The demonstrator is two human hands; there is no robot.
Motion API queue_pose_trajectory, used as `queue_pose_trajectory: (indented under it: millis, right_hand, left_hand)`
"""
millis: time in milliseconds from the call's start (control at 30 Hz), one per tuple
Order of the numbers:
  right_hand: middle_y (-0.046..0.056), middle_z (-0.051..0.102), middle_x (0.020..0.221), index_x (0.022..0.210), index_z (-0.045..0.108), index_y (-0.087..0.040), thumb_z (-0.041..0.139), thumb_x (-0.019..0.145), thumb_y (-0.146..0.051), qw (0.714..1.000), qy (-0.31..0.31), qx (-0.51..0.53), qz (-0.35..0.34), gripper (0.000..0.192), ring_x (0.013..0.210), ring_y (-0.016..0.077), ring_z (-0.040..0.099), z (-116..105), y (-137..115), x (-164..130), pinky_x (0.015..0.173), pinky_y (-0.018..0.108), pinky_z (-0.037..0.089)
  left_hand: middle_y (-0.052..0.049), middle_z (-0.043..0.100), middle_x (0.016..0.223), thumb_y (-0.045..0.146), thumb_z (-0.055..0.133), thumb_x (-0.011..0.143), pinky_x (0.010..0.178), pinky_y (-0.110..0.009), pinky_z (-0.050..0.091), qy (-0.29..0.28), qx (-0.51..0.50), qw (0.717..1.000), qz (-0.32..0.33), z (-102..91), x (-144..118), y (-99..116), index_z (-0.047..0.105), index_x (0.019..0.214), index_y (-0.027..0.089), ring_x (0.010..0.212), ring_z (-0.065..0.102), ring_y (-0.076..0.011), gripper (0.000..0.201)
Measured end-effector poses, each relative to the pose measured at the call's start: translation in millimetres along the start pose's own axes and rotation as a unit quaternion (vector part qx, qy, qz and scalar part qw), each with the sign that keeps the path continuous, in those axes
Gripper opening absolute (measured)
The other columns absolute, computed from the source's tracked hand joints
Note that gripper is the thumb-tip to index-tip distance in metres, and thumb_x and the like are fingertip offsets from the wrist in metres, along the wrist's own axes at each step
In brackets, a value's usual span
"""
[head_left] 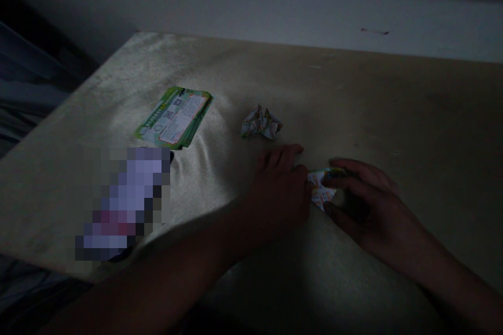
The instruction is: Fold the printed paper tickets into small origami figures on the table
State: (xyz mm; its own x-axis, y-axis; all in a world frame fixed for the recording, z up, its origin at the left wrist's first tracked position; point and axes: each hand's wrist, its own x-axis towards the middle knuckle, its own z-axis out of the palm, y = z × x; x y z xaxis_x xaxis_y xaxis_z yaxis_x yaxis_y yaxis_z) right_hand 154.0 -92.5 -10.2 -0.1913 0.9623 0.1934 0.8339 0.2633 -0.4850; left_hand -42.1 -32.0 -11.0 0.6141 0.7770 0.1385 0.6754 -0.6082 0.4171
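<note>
A small piece of printed paper (pixel 321 189), white with orange and green print and folded to a pointed shape, is between my two hands just above or on the table. My left hand (pixel 281 188) is closed at the paper's left edge, its knuckles up and part of the paper hidden beneath it. From the other side my right hand (pixel 365 196) grips the paper's right part between thumb and fingers. Beyond my left hand sits a folded paper figure (pixel 262 123) with two raised points, made of similar printed paper.
A stack of green printed leaflets (pixel 176 118) lies to the left on the cloth-covered table (pixel 432 115). Nearer me is a phone-like device (pixel 126 199), blurred out by blocks. A pale wall (pixel 275 15) runs along the back edge. The light is dim.
</note>
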Motion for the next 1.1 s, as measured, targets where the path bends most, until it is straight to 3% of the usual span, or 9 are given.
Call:
queue_pose_trajectory:
  millis: [1100]
  right_hand:
    - [0.008,0.058,0.133,0.109,0.064,-0.029,0.069,0.082,-0.027,1.0,0.014,-0.009,-0.009,0.028,0.123,0.0316,0.055,3.0,3.0,-1.4,0.1,0.056,0.044]
  left_hand:
    - [-0.015,0.051,0.141,0.027,0.055,0.091,0.106,-0.052,0.035,0.006,0.015,1.0,-0.01,-1.8,1.6,4.4,0.069,0.087,0.013,0.131,0.044,-0.0318,0.02]
